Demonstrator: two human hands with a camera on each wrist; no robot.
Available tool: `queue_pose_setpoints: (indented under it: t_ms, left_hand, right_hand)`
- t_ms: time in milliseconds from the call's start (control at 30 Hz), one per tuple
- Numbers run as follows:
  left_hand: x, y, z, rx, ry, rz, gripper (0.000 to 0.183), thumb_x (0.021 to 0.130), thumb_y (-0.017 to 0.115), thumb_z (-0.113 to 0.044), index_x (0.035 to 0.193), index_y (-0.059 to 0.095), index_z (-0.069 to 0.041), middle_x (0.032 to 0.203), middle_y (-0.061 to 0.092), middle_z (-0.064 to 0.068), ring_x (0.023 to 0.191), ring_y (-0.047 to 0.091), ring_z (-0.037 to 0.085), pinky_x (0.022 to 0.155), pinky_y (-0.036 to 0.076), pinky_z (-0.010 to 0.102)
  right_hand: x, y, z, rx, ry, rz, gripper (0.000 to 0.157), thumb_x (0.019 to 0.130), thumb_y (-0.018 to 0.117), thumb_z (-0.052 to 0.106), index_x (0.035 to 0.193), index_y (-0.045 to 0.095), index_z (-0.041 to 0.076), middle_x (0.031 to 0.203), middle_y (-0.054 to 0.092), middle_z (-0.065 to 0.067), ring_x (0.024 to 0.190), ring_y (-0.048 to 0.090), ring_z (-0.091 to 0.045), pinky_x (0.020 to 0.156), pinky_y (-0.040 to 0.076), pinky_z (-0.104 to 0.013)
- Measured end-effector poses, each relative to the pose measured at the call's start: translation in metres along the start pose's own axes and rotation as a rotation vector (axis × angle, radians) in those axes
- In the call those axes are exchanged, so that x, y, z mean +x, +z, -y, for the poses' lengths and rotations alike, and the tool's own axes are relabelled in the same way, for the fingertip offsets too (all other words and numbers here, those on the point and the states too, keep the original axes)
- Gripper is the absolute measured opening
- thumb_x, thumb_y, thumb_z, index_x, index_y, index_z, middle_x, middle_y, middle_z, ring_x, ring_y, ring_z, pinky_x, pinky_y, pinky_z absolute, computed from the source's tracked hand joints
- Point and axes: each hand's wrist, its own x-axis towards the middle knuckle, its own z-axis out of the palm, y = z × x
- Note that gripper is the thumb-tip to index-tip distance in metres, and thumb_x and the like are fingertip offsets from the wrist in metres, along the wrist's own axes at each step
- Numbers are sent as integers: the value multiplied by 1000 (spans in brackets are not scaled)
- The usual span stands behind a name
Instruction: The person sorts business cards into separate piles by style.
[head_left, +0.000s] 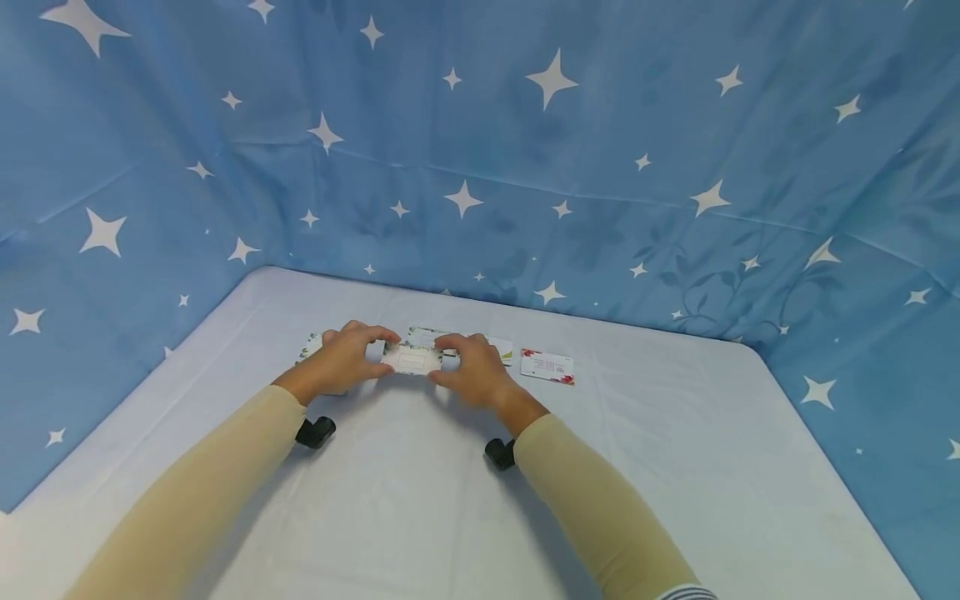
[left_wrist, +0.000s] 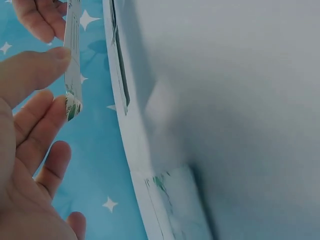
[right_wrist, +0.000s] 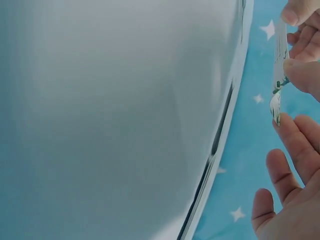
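Both hands hold a white printed card [head_left: 412, 360] with green leaf decoration above the table, one at each end. My left hand [head_left: 347, 358] pinches its left end between thumb and fingers. At the other end, my right hand [head_left: 474, 369] pinches it the same way. In the left wrist view the card [left_wrist: 73, 55] is seen nearly edge-on, its lower end bent over. The right wrist view also shows the card [right_wrist: 280, 55] edge-on, with a curved end against the fingertips.
Beside the left hand lies a leaf-patterned item [head_left: 311, 343], partly hidden. Behind the held card lie more white cards [head_left: 424, 336]. A card with red flowers [head_left: 547, 367] lies to the right on the white-covered table [head_left: 660, 467]. A blue star-patterned curtain [head_left: 510, 150] borders the table.
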Motion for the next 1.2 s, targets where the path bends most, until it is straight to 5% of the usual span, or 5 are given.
queue_pose_setpoints:
  t_ms: [267,467,1200]
  left_hand:
    - [35,6,-8,47,3,57,49,91,76,-28,137,61,-20,126,60,5,120,42,26,92,20,52]
    - [53,12,-4,73,10,68,47,92,74,-26,137,60,-18,124,62,4,119,42,27,92,19,52]
    - [81,9,-4,135,-54,170,39,97,67,-20,135,60,-16,131,59,5,125,38,29,96,20,52]
  right_hand:
    - [11,-2,-14,10,85,-39,54,92,72,33,142,57,19,129,55,-10,112,49,-28,93,43,-44]
    - [25,-1,-18,-20,135,16,56,95,70,33,146,52,18,137,54,-7,123,47,-27,99,41,-43]
    - [57,-2,-18,-163,195,99,54,99,64,32,149,47,19,142,52,-11,132,43,-31,108,35,-49]
